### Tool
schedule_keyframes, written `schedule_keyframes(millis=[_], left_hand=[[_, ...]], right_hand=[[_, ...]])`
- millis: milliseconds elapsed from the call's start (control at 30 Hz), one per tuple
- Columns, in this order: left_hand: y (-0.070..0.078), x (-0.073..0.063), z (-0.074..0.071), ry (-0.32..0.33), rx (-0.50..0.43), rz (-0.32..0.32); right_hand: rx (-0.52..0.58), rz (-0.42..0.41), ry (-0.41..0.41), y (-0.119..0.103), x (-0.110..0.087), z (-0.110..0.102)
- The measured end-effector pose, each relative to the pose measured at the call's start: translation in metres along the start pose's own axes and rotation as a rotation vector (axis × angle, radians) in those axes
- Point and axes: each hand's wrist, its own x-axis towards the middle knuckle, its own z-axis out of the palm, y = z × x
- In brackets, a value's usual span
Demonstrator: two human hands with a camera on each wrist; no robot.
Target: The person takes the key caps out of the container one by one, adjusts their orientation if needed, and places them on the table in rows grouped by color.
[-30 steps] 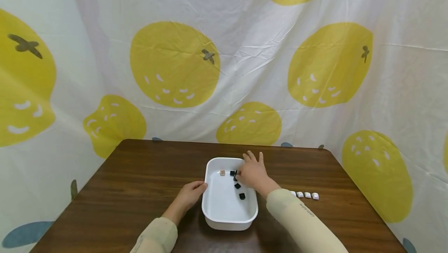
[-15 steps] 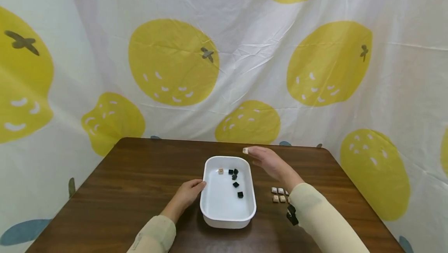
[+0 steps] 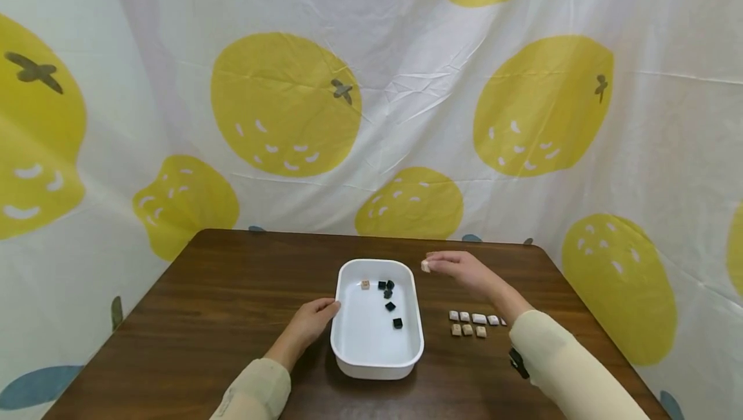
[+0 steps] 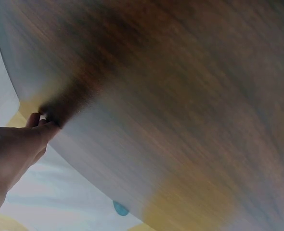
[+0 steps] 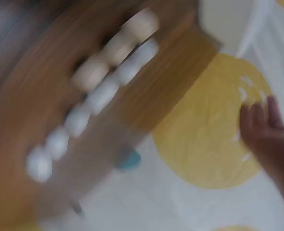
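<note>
A white rectangular bin (image 3: 377,367) stands mid-table in the head view. Inside lie several black keycaps (image 3: 397,323) and one beige keycap (image 3: 365,284). My left hand (image 3: 310,322) grips the bin's left side, thumb at the rim; the left wrist view shows that hand (image 4: 17,149) from below, part of it cut off. Past the bin's back right corner, my right hand (image 3: 464,273) pinches a light beige keycap (image 3: 425,266) in the air. In the blurred right wrist view, my right hand (image 5: 272,137) is at the right edge; the pinched keycap cannot be made out.
To the right of the bin, several white keycaps (image 3: 478,318) form a row on the brown table (image 3: 261,278), partly hidden by the right forearm. A shorter row of beige keycaps (image 3: 467,330) lies in front of it. A lemon-print curtain (image 3: 406,117) hangs behind.
My right hand has come up out of the bin with the beige keycap and moved right, uncovering more of the keycap rows. My left hand stays at the bin.
</note>
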Motion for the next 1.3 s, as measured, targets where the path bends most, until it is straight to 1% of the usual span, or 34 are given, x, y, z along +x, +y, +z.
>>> schedule_keyframes(millis=[67,100,133,167,200,233,300,400,467,533,600,667,733,900,967,1033,1100,1300], left_hand=[[0.0,0.0,0.001,-0.002,-0.001,0.001],[0.0,0.0,0.001,-0.002,-0.002,0.002],[0.0,0.0,0.001,-0.002,-0.001,0.003],[0.0,0.0,0.001,-0.003,0.005,0.009],[0.0,0.0,0.001,0.0,0.009,0.009],[0.0,0.001,0.001,0.001,0.011,0.009],[0.0,0.001,0.001,0.001,0.012,0.007],[0.0,0.001,-0.001,0.004,0.011,-0.001],[-0.001,0.0,-0.002,0.003,0.013,-0.004],[-0.002,0.0,-0.002,0.001,0.021,-0.008],[-0.002,-0.001,-0.002,-0.001,0.023,-0.011],[-0.003,-0.001,-0.001,-0.006,0.02,-0.011],[-0.002,0.0,-0.001,-0.007,0.013,-0.011],[0.003,0.002,-0.001,0.0,0.009,-0.006],[0.004,0.002,0.0,0.004,0.016,0.002],[0.003,0.002,0.0,0.008,0.018,0.003],[0.003,0.002,0.0,0.01,0.02,0.003],[0.0,0.0,0.001,0.005,0.01,0.004]], right_hand=[[-0.333,-0.076,0.004,0.004,-0.014,0.0],[-0.492,-0.13,0.014,0.007,-0.021,0.002],[-0.639,-0.179,0.025,0.01,-0.028,0.004],[-0.754,-0.223,0.035,0.014,-0.036,0.007],[-0.847,-0.273,0.049,0.018,-0.043,0.01],[-0.91,-0.311,0.059,0.021,-0.049,0.013],[-0.989,-0.383,0.068,0.029,-0.06,0.02],[-1.04,-0.461,0.048,0.039,-0.071,0.031],[-1.056,-0.482,0.009,0.044,-0.076,0.037],[-1.066,-0.474,-0.031,0.047,-0.079,0.041],[-1.066,-0.454,-0.046,0.049,-0.082,0.042],[-1.062,-0.454,-0.034,0.05,-0.084,0.041],[-1.055,-0.478,-0.012,0.052,-0.086,0.038],[-1.1,-0.634,0.022,0.064,-0.091,0.031],[-1.121,-0.676,0.035,0.07,-0.093,0.03],[-1.126,-0.679,0.047,0.074,-0.094,0.032],[-1.12,-0.66,0.06,0.077,-0.095,0.035],[-1.072,-0.568,0.12,0.076,-0.096,0.044]])
